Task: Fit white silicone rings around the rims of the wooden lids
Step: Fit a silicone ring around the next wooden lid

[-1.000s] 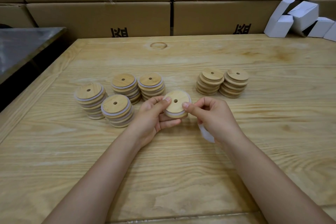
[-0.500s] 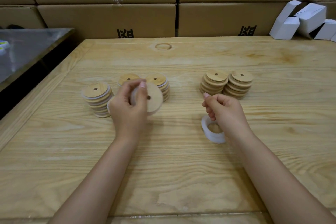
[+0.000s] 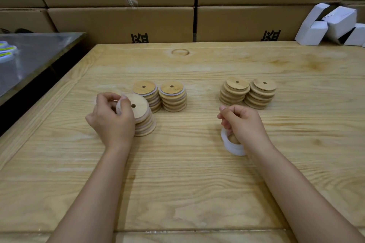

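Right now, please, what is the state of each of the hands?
Left hand: closed on a ringed wooden lid.
Right hand: closed, holding white silicone rings.

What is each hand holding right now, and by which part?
Left hand pinches a ringed lid by its left rim. Right hand grips white rings by their upper part.

The wooden worktop carries three visible ringed stacks of lids left of centre, two bare stacks touching right of centre, and white boxes at its far right corner.
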The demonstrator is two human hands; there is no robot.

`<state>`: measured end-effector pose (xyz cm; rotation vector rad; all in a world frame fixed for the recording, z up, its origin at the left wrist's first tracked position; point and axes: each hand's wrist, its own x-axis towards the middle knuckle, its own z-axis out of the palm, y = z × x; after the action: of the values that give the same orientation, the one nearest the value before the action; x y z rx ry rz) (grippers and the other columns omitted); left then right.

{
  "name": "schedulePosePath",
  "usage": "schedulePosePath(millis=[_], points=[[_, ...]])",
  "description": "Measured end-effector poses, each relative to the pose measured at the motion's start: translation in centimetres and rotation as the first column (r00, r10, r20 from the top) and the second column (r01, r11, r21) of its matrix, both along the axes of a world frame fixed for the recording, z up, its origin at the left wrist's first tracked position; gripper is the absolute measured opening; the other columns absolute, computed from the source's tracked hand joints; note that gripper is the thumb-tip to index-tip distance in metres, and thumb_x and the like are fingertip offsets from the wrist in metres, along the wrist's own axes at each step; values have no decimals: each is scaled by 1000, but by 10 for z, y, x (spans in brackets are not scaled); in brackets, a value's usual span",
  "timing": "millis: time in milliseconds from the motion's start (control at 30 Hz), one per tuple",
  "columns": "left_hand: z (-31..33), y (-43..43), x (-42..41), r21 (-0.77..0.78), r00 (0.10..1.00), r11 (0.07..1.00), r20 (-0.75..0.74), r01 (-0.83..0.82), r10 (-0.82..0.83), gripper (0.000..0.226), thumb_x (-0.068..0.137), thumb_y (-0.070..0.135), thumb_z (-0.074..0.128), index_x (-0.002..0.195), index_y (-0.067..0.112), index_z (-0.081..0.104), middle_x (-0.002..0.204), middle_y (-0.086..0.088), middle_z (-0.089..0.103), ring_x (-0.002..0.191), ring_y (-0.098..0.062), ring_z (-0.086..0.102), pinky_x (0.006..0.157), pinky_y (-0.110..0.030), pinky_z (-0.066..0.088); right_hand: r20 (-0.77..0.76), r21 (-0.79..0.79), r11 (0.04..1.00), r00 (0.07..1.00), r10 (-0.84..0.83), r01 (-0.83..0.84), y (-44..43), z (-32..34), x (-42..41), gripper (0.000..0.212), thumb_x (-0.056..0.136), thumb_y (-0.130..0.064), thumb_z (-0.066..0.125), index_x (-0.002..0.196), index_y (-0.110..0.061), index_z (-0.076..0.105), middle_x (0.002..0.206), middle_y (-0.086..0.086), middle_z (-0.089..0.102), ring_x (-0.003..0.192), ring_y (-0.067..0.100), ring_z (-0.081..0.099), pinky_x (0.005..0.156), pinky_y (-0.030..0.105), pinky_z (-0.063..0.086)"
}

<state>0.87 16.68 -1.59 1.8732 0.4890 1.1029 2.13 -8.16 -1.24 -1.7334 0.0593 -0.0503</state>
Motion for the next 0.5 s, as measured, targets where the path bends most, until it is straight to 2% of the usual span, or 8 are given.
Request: schedulePosePath(millis=[133, 267, 367, 500], points=[[2, -3, -2, 91, 999, 996, -50, -16, 20, 23, 77, 29, 53, 86, 9, 60, 81, -7, 62, 82, -32, 59, 86, -53, 43, 14, -11, 1000, 1000, 16, -15, 0, -1, 0, 28, 91, -27, 59, 66, -14, 65, 52, -10, 56, 53, 2, 51, 61, 24, 42], [-1, -2, -1, 126, 996, 991, -66, -54, 63, 19, 73, 17, 55, 87, 9, 66, 97, -13, 58, 90, -32, 59, 91, -48, 42, 17, -18, 999, 999, 30, -30, 1, 1, 0, 28, 91, -26, 59, 67, -13, 65, 55, -8, 57, 53, 2, 51, 60, 23, 41], [-3, -2, 1, 158, 993, 983, -46, -98, 107, 18, 74, 10, 57, 91, 9, 65, 100, -12, 58, 93, -31, 56, 91, -36, 34, 18, -34, 999, 999, 30, -30, 1, 1, 0, 28, 91, -25, 59, 67, -13, 66, 54, -8, 57, 53, 1, 51, 60, 22, 43], [-3, -3, 0, 188, 993, 975, 14, -121, 121, 18, 77, 11, 53, 93, 9, 60, 99, -5, 62, 96, -24, 54, 84, -31, 26, 16, -39, 999, 999, 34, -33, -1, 1, -1, 28, 91, -26, 59, 68, -13, 66, 55, -8, 58, 52, 0, 52, 59, 21, 43]])
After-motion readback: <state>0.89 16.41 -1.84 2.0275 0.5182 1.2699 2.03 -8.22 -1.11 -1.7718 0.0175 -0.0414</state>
